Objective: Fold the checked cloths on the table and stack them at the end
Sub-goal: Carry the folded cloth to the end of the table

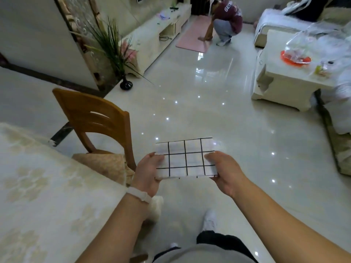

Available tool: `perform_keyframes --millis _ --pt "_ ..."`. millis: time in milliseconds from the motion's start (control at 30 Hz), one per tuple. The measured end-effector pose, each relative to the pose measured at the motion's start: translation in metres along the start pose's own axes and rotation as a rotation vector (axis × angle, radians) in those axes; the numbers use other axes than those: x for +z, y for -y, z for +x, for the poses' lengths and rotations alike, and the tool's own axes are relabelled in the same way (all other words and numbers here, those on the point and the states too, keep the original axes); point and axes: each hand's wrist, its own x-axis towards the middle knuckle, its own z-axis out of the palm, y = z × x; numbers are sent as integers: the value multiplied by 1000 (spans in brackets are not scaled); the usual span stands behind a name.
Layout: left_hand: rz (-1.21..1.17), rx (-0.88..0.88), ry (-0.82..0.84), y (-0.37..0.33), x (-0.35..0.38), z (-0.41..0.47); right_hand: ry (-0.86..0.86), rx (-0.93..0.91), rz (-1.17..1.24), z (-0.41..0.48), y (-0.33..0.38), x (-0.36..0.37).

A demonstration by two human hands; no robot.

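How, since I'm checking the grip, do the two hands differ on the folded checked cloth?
The left hand grips the left edge of the checked cloth; the right hand grips its right edge. The left wrist wears a white band; the right wrist is bare. Both lay a thumb on top.

The white, black-checked folded cloth (186, 158) looks soft and matt. The pale tiled floor (209, 114) is glossy, mirroring lights. The brown chair (91, 111) is smooth varnished wood; the worktop's cream patterned covering (38, 186) looks faintly sheened.
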Motion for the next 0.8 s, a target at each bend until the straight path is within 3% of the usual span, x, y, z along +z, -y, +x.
perform_keyframes --millis 400,800 --pt "-40 53 -242 -60 80 109 136 103 4 164 80 5" --pt "-76 135 -324 -120 186 197 280 114 -34 284 200 -8"
